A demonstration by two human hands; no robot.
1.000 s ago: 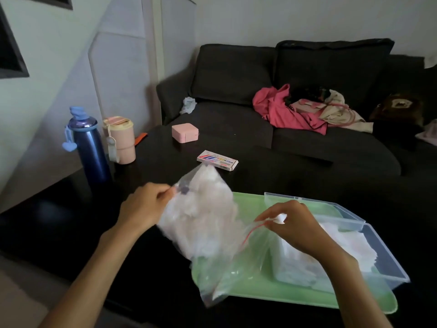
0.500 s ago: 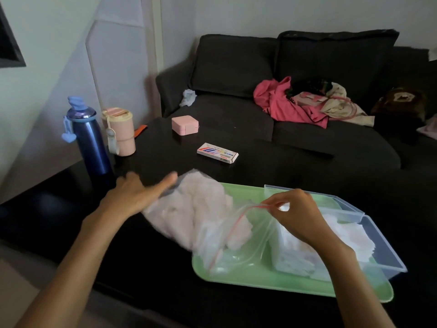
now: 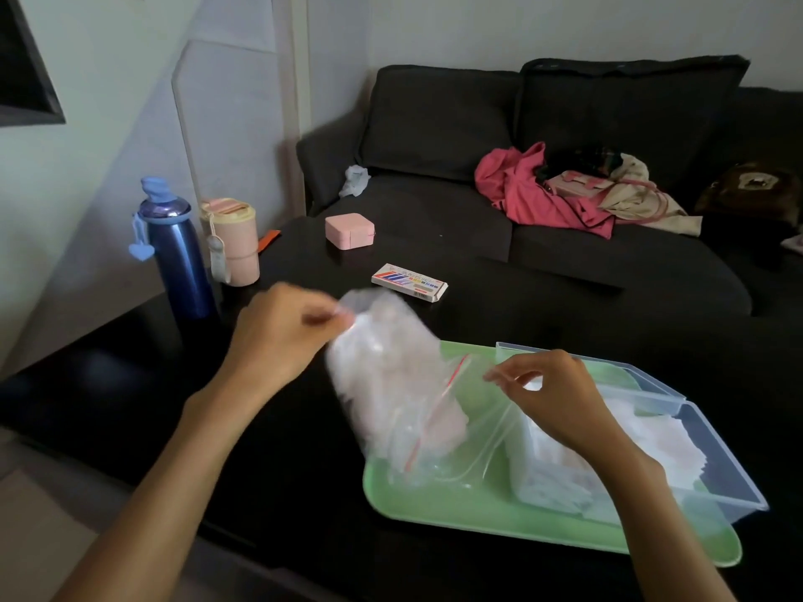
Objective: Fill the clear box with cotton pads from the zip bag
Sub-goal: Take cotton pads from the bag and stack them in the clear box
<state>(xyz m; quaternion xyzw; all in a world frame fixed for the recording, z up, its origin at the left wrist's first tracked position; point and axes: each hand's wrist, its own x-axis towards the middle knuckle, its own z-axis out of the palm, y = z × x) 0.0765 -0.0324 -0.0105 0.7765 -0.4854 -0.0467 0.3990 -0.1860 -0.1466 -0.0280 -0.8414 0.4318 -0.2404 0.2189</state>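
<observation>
Sofa (image 3: pixel 543 219) behind, clothes (image 3: pixel 565 189) heaped on seat. Dark table (image 3: pixel 130 406) in front. Green tray (image 3: pixel 456 506) on table, right. Clear box (image 3: pixel 712 462) on tray, lid hinged open, white pads (image 3: pixel 652 441) piled inside. Zip bag (image 3: pixel 391 384) tilted over tray's left end, mouth toward box, more pads within, blurred. Left hand (image 3: pixel 278 336) pinches bag's closed end, lifted. Right hand (image 3: pixel 552 393) pinches bag's mouth edge beside box. Blue bottle (image 3: pixel 178 254), pink cup (image 3: pixel 232 243), pink case (image 3: pixel 350 230), small carton (image 3: pixel 409 282) farther back on table.

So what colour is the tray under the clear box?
The tray is light green, seen in the head view, the only one; the clear box rests on it.
</observation>
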